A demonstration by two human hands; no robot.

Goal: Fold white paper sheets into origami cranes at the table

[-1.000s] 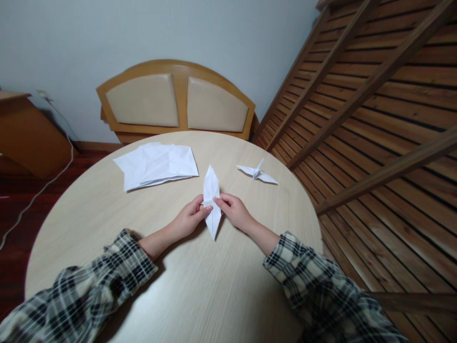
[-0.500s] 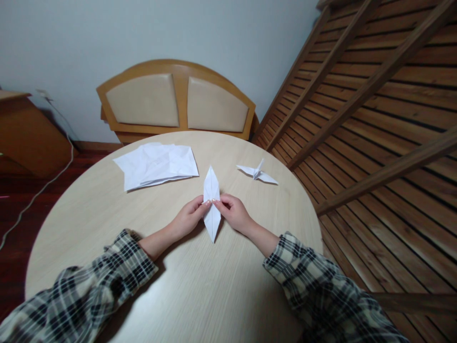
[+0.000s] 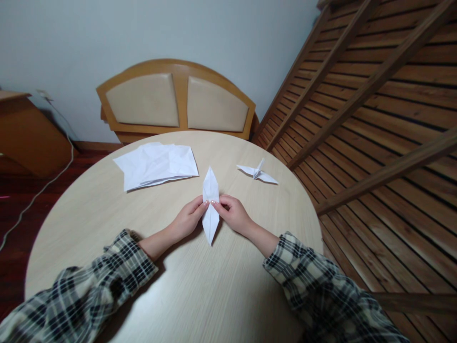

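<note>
A long, diamond-shaped piece of folded white paper (image 3: pixel 210 224) is held upright in the view over the middle of the table, its points facing away from and toward me. My left hand (image 3: pixel 187 216) grips its left edge, thumb on the front face near the middle. On the right edge, my right hand (image 3: pixel 233 213) pinches it the same way, the two thumb tips nearly meeting. Fingers behind the paper are hidden. A folded paper crane (image 3: pixel 257 173) with spread wings rests on the table to the right, beyond my right hand.
Creased white paper sheets (image 3: pixel 157 164) lie in a pile at the back left of the round table (image 3: pixel 200 300). Behind it stands a padded headboard (image 3: pixel 182 95). A slatted wooden panel (image 3: pixel 385 143) rises along the right side. A white cable (image 3: pixel 46 186) runs down at left.
The folded paper has shifted very slightly left, and its lower point has dipped a little toward me. Both hands keep their grip; the thumbs have barely moved. The crane and the pile are unchanged.
</note>
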